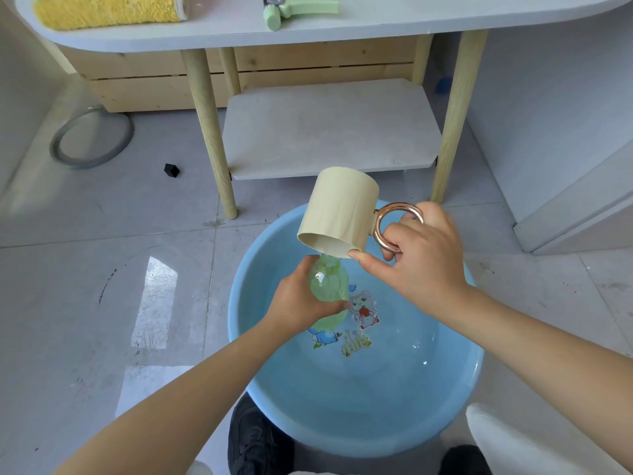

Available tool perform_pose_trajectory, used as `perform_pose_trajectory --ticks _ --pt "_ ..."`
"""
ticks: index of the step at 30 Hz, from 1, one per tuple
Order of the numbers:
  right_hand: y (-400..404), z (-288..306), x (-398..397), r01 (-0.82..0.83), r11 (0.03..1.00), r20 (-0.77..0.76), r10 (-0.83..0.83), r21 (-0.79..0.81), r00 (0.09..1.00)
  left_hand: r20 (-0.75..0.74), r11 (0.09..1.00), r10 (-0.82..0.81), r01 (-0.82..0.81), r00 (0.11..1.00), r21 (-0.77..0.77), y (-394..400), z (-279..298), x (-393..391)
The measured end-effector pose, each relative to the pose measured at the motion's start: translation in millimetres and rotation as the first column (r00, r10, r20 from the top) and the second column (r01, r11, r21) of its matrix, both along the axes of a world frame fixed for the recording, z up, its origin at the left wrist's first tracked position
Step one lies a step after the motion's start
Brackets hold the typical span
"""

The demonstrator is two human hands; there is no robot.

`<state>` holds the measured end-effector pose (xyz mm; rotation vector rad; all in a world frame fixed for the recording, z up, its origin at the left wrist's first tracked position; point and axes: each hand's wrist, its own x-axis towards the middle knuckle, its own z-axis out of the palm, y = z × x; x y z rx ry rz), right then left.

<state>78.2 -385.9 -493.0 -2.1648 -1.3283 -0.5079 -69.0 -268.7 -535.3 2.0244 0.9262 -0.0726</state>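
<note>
Grey floor tiles [102, 269] are carrying a blue basin [342, 423], apparently holding water, before a white table [342, 32]. The left hand [294, 303] is gripping a green bottle [329, 286], fingers wrapped round its body, holding it neck upward over the basin. The right hand [418, 258] is clasping the handle of a cream mug [339, 207] and tipping its rim just above the bottle's neck.

Judgement: the filling step is under way. The next move is calling for a slow, steady tilt with both mouths aligned. A green sprayer head [294, 10] is lying on the table, probably awaiting refitting.
</note>
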Motion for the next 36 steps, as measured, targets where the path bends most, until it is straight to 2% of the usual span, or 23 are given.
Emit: perform_pose_trajectory --ticks 7,11,13,15,17,19,20,21,24,29,32,36 --pt "1.4 -2.0 3.4 -0.069 0.997 0.075 0.068 0.017 0.995 0.031 0.999 0.018 -0.017 0.999 -0.033 2.3 -3.2 -0.3" --pt "1.6 0.5 2.2 -0.069 0.997 0.038 0.07 -0.025 0.997 0.038 0.999 0.027 -0.026 0.999 -0.023 4.0 -2.9 0.5" --pt "1.1 4.3 -2.2 -0.026 0.997 -0.108 0.018 -0.073 0.994 0.043 1.0 0.022 -0.021 0.999 -0.021 3.7 -2.6 1.2" --pt "3.3 9.1 -4.5 0.045 0.992 -0.339 -0.083 -0.118 0.937 0.053 0.999 0.027 -0.026 0.998 -0.022 4.5 -3.3 1.7" --pt "4.6 11.1 -0.5 0.071 0.983 -0.583 -0.156 -0.167 0.797 0.051 0.999 0.035 -0.033 0.998 -0.027 4.8 -5.4 0.7" --pt "4.7 8.5 10.1 0.088 0.964 -0.725 -0.248 -0.252 0.642 0.045 0.999 0.036 -0.036 0.998 -0.018 6.3 -5.6 0.3" --pt "4.8 6.6 15.2 0.088 0.945 -0.721 -0.299 -0.315 0.625 0.042 0.999 0.039 -0.039 0.998 -0.013 7.8 -5.7 0.0" --pt "2.8 1.8 19.1 0.088 0.919 -0.68 -0.346 -0.384 0.647 0.039 0.999 0.041 -0.041 0.998 -0.011 8.5 -7.2 -1.0" --pt "-3.3 -15.7 24.0 0.117 0.825 -0.436 -0.406 -0.554 0.803 0.015 0.998 0.054 -0.054 0.998 -0.014 10.5 -10.2 -4.5" --pt "-2.8 -37.5 24.7 0.12 0.713 -0.099 -0.257 -0.691 0.961 0.006 0.997 0.072 -0.072 0.997 -0.006 12.6 -16.2 -8.8" --pt "5.7 -41.9 24.1 0.109 0.648 0.011 -0.153 -0.754 0.988 0.014 0.996 0.093 -0.093 0.996 -0.004 12.6 -16.4 -9.8" --pt "14.6 -46.5 23.7 0.102 0.525 0.075 -0.072 -0.845 0.995 0.031 0.995 0.096 -0.095 0.995 -0.017 13.7 -18.7 -10.0"
